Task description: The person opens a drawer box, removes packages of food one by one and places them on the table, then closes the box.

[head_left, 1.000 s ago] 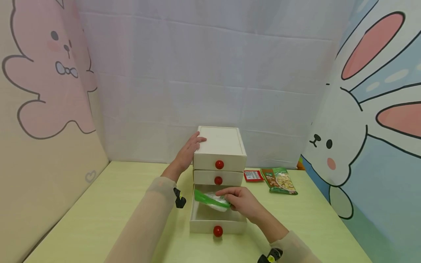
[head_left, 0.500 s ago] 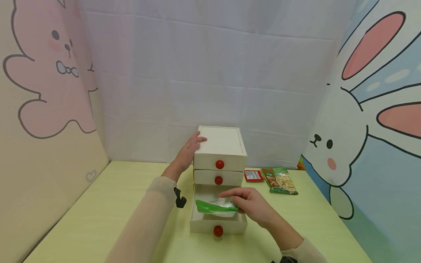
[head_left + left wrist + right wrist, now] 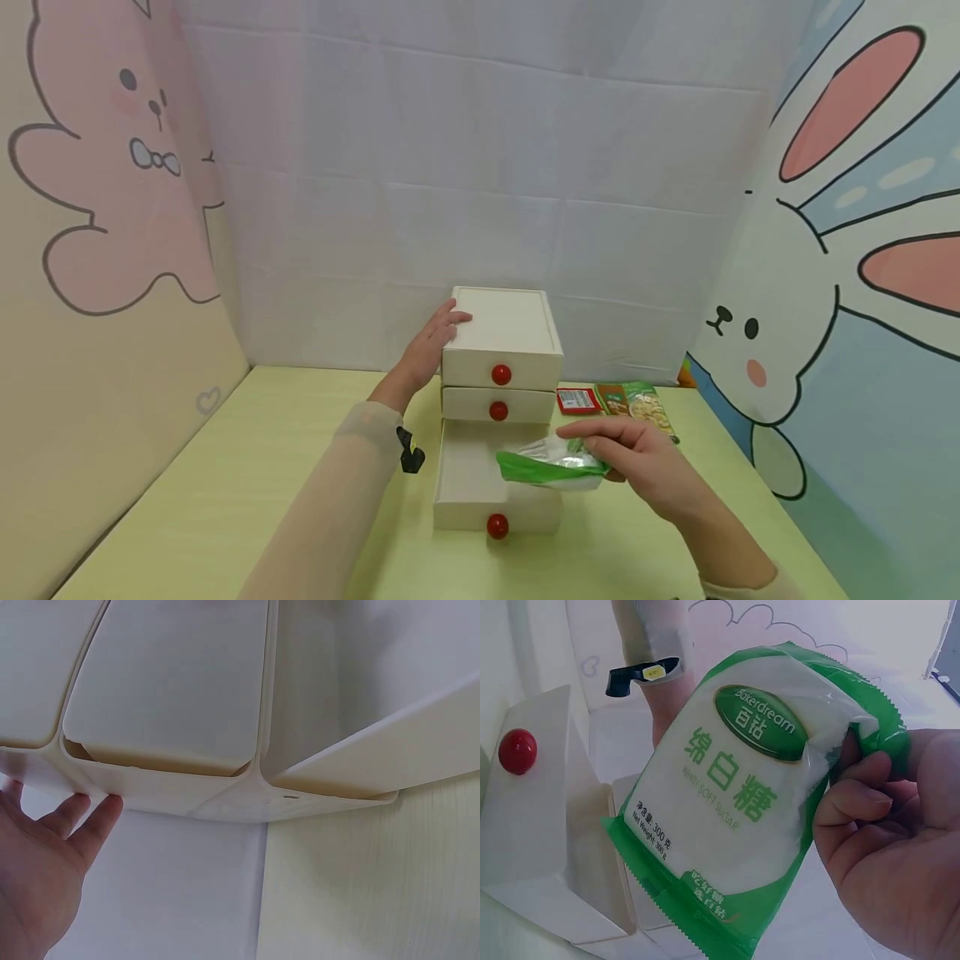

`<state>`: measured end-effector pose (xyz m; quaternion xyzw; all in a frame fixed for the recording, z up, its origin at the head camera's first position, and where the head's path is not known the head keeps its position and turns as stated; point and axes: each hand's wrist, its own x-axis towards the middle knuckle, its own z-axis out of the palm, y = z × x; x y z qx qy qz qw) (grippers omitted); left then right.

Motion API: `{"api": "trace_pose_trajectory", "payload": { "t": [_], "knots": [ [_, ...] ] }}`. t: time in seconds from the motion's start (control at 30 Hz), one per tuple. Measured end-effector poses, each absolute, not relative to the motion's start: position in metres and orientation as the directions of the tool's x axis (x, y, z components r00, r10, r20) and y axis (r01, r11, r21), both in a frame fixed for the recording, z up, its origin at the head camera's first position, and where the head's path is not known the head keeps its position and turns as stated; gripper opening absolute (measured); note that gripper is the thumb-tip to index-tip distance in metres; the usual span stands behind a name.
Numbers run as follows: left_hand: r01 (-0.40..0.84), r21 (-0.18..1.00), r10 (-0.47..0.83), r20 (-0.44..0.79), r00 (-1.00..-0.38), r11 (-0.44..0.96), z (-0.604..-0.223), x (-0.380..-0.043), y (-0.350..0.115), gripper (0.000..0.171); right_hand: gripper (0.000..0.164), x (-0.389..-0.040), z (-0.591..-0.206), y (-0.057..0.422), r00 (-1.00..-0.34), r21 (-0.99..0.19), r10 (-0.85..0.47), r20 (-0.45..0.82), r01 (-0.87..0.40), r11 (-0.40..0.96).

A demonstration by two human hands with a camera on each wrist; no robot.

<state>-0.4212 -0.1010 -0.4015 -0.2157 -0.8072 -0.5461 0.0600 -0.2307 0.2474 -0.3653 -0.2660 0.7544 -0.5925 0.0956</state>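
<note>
In the head view my right hand [image 3: 648, 467] pinches one edge of a green and white bag of soft sugar [image 3: 558, 462], held over the right side of the pulled-out bottom drawer [image 3: 468, 487]. The right wrist view shows the printed front of the sugar bag [image 3: 720, 780], with my right hand's [image 3: 892, 832] thumb and fingers bunching its edge. My left hand [image 3: 429, 343] rests with extended fingers against the upper left side of the white drawer cabinet [image 3: 506, 321]. Seen from the left wrist, that left hand's [image 3: 45, 862] fingertips touch the cabinet's side wall.
The upper two drawers are closed, each with a red round knob [image 3: 501, 374]. Right of the cabinet, a red packet [image 3: 577, 401] and a green and brown food packet [image 3: 645, 402] lie on the pale table [image 3: 300, 475]. A white curtain hangs behind.
My right hand has lifted the sugar bag and carried it rightward, from inside the bottom drawer to above its right edge. My left hand has stayed on the cabinet.
</note>
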Motion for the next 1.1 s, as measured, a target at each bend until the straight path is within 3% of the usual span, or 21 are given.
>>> {"api": "trace_pose_trajectory", "payload": {
  "t": [0.2, 0.6, 0.9, 1.1],
  "knots": [
    [0.417, 0.853, 0.283, 0.335, -0.899, 0.314, -0.402, -0.422, -0.101, 0.055, 0.032, -0.231, -0.362, 0.273, -0.849, -0.926, -0.472, 0.238, -0.345, 0.154],
    [0.418, 0.855, 0.288, 0.335, -0.897, 0.307, -0.402, -0.423, -0.102, 0.055, 0.039, -0.249, -0.368, 0.313, -0.836, -0.933, -0.441, 0.328, -0.358, -0.014],
    [0.406, 0.859, 0.284, 0.323, -0.903, 0.311, -0.401, -0.422, -0.101, 0.055, 0.038, -0.271, -0.393, 0.330, -0.881, -0.961, -0.396, 0.258, -0.276, -0.013],
    [0.401, 0.861, 0.281, 0.319, -0.905, 0.313, -0.401, -0.422, -0.101, 0.055, 0.036, -0.284, -0.415, 0.338, -0.917, -0.976, -0.376, 0.132, -0.187, 0.112]
  ]
}}
